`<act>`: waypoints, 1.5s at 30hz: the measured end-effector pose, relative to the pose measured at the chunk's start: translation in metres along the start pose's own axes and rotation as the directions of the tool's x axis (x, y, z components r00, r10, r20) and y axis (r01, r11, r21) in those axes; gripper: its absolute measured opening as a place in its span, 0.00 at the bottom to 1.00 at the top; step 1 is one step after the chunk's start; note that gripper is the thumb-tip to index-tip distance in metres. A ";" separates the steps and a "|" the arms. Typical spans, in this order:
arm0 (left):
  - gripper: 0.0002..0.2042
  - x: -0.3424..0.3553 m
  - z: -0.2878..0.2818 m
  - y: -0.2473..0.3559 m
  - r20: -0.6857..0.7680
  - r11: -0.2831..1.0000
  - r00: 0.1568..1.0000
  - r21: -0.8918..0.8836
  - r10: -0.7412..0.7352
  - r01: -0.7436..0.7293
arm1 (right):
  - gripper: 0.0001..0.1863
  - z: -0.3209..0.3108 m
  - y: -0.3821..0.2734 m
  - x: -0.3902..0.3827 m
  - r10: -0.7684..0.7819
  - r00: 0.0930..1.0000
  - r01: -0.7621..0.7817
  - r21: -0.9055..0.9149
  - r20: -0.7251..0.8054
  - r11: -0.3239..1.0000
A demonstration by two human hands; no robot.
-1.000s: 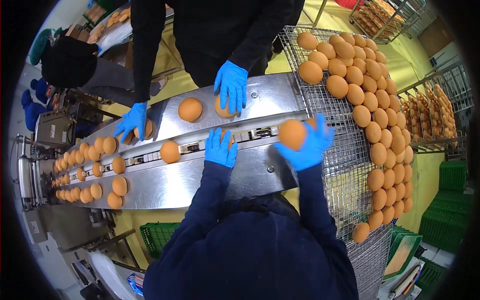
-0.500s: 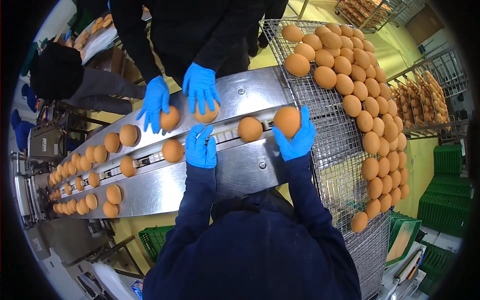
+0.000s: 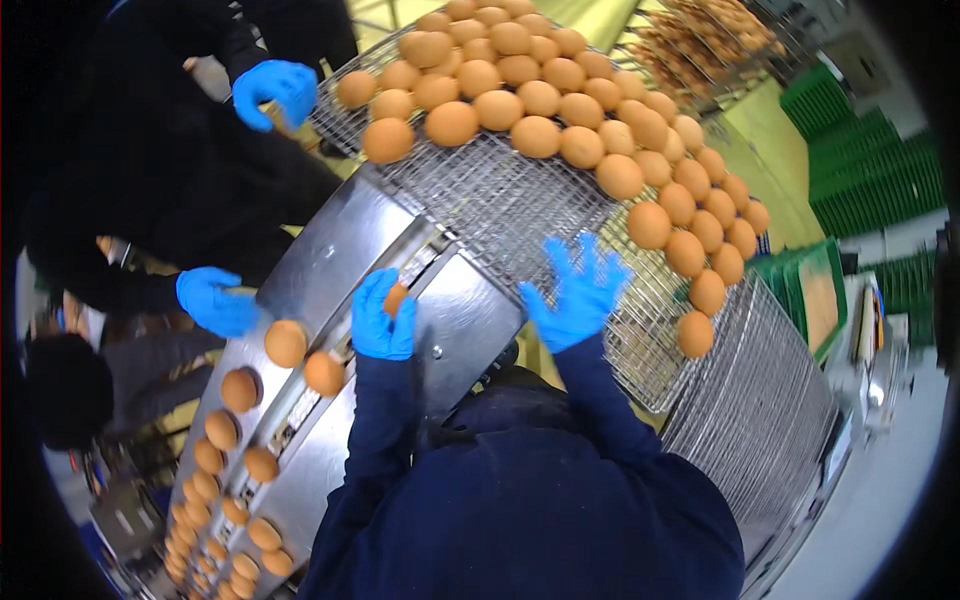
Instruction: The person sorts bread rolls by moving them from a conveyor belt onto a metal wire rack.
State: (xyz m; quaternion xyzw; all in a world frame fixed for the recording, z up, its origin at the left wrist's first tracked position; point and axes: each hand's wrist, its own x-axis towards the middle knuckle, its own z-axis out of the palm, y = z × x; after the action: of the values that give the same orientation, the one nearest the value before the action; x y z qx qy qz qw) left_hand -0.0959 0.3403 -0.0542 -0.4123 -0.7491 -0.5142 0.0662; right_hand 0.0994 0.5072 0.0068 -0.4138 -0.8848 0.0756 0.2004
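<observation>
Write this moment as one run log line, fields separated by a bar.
left hand on bun at steel chute | right hand open, empty, over wire mesh belt | co-worker's gloved hand opposite

Both my hands wear bright blue gloves: the left hand (image 3: 382, 318) over a golden-brown bun (image 3: 396, 298), the right hand (image 3: 578, 295) at three o'clock of it. My sleeves (image 3: 385, 440) are dark navy. The wire rack (image 3: 490, 200) is silver-grey mesh in a fine grid, and the buns (image 3: 560, 120) on it at twelve o'clock are orange-tan. The chute (image 3: 330, 270) is plain polished steel. At nine o'clock, a co-worker's gloves (image 3: 212, 300) are the same blue against black clothing. Green crates (image 3: 880, 170) show at two o'clock.
</observation>
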 end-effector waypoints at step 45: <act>0.18 -0.165 -0.100 -0.063 -0.384 0.827 0.876 0.359 -0.293 0.434 | 0.48 0.132 -0.144 -0.007 -0.683 0.601 0.395 0.588 0.416 0.706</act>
State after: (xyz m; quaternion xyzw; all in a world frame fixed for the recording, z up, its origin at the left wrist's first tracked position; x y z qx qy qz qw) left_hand -0.0644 0.1585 -0.1392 -0.1482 -0.8895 -0.3958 0.1736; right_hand -0.0526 0.4130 -0.0725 -0.0140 -0.9423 0.3343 0.0063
